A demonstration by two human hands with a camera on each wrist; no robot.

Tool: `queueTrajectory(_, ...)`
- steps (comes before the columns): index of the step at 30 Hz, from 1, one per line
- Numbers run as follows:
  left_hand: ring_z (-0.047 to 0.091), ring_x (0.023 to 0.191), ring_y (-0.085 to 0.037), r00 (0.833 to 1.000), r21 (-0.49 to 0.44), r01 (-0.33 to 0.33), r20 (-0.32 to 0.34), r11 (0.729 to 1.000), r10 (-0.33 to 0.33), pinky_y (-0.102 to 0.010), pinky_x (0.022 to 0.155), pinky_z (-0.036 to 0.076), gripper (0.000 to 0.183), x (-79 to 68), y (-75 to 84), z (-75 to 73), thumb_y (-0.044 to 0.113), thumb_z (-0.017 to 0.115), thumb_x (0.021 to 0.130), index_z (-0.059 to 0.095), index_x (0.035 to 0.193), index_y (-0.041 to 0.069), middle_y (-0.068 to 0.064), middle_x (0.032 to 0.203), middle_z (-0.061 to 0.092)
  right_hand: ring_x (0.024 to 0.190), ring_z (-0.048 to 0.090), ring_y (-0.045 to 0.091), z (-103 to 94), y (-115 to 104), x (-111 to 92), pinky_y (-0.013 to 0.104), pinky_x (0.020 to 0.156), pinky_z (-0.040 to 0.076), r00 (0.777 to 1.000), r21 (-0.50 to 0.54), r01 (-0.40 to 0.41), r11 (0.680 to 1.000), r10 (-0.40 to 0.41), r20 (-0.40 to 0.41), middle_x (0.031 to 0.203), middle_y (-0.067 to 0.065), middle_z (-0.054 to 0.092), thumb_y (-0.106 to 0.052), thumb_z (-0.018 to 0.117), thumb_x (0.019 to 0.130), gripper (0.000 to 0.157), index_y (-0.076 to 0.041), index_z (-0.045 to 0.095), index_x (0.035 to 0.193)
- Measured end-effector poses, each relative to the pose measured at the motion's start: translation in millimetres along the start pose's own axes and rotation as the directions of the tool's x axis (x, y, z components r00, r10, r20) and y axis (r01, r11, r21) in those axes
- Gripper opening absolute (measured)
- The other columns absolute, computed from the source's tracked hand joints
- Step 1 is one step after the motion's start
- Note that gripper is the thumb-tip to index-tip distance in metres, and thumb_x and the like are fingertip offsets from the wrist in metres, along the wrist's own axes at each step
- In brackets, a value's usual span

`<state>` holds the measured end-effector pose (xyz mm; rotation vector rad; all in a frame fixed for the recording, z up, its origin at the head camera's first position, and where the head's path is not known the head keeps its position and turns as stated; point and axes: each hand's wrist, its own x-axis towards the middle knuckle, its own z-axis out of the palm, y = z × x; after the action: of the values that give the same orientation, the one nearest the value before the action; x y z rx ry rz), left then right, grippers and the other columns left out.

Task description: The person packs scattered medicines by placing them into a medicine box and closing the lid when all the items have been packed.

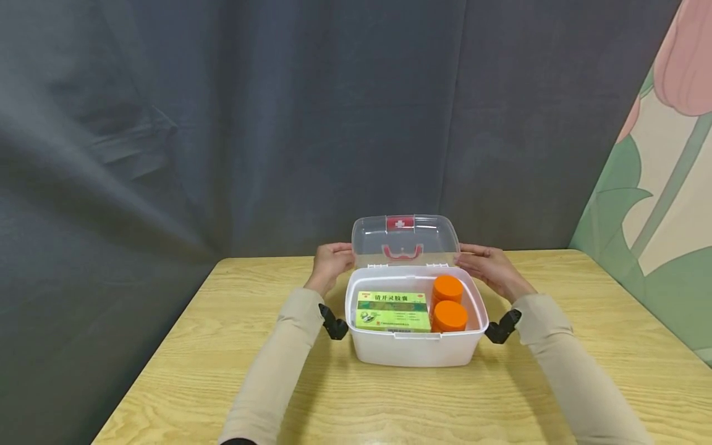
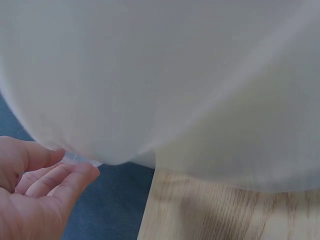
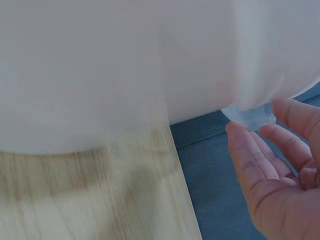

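Observation:
A white medicine box (image 1: pixel 419 349) stands on the table with its clear lid (image 1: pixel 367 241) raised at the back. The lid bears a red label with a white cross and a red handle. At the lid's left edge, my left hand (image 1: pixel 332 267) pinches the rim between thumb and fingers. My right hand (image 1: pixel 492 269) grips the opposite edge the same way. Inside the box lie a green medicine carton (image 1: pixel 392 311) on the left and two orange-capped bottles (image 1: pixel 449 315) on the right. Both wrist views show the box wall (image 2: pixel 125 75) close up, the lid edge between thumb and fingers.
The wooden table (image 1: pixel 233 346) extends around the box on all sides. Behind it hangs a dark grey curtain (image 1: pixel 334 123), close to the raised lid. A wall with painted tulips (image 1: pixel 667 204) borders the table on the right.

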<state>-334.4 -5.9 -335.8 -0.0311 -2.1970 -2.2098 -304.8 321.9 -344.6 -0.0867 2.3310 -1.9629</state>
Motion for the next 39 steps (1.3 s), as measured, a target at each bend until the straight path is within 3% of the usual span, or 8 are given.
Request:
queueTrajectory(6, 0.058, 0.094, -0.032, 1.0, -0.025, -0.018, 0.002, 1.0, 0.018, -0.028, 0.069, 0.05, 0.037, 1.0, 2.5, -0.2, -0.014, 0.058, 0.075, 0.055, 0.112, -0.01, -0.024, 0.107, 0.057, 0.109, 0.05, 0.028, 1.8, -3, 1, 0.031, 0.083, 0.043, 0.999, 0.009, 0.026, 1.0, -0.025, -0.033, 0.13, 0.02, 0.042, -0.017, 0.059, 0.087, 0.053, -0.003, 0.038, 0.134)
queueTrajectory(12, 0.061, 0.09, -0.024, 1.0, -0.036, -0.023, -0.008, 0.999, 0.022, -0.028, 0.07, 0.05, 0.041, 0.4, 4.0, -3.0, -0.014, 0.061, 0.073, 0.057, 0.113, -0.006, -0.02, 0.104, 0.06, 0.099, 0.057, 0.019, 4.0, -6, 1, 0.03, 0.081, 0.045, 0.997, 0.05, 0.057, 0.997, -0.055, -0.052, 0.13, 0.022, 0.04, -0.013, 0.058, 0.087, 0.053, -0.003, 0.037, 0.134)
queueTrajectory(19, 0.06, 0.092, -0.025, 0.999, -0.035, -0.034, -0.002, 0.999, 0.034, -0.027, 0.071, 0.05, 0.041, -3.5, 5.4, -5.5, -0.013, 0.062, 0.074, 0.057, 0.113, -0.005, -0.019, 0.105, 0.06, 0.093, 0.059, 0.017, 6.8, -6, -1, 0.027, 0.079, 0.045, 0.991, 0.055, 0.103, 0.993, -0.098, -0.088, 0.125, 0.026, 0.043, -0.006, 0.058, 0.086, 0.051, 0.001, 0.038, 0.132)
queueTrajectory(31, 0.061, 0.091, -0.022, 0.997, 0.009, -0.079, 0.005, 0.997, 0.079, -0.022, 0.071, 0.049, 0.037, -4.7, 6.7, -11.3, -0.007, 0.066, 0.075, 0.06, 0.111, -0.001, -0.015, 0.103, 0.062, 0.088, 0.06, 0.013, 11.7, -7, -6, 0.031, 0.08, 0.045, 0.977, -0.003, 0.168, 0.986, -0.167, -0.136, 0.121, 0.024, 0.047, -0.007, 0.059, 0.085, 0.048, 0.0, 0.043, 0.129)
queueTrajectory(39, 0.06, 0.093, -0.022, 0.989, 0.005, -0.15, 0.01, 0.989, 0.15, -0.024, 0.072, 0.049, 0.036, -6.7, 1.8, -13.5, -0.007, 0.065, 0.076, 0.06, 0.111, -0.001, -0.014, 0.102, 0.062, 0.092, 0.059, 0.016, 15.0, -4, -11, 0.027, 0.078, 0.046, 0.963, -0.049, 0.209, 0.977, -0.215, -0.166, 0.119, 0.02, 0.051, -0.012, 0.061, 0.084, 0.047, -0.002, 0.046, 0.128)
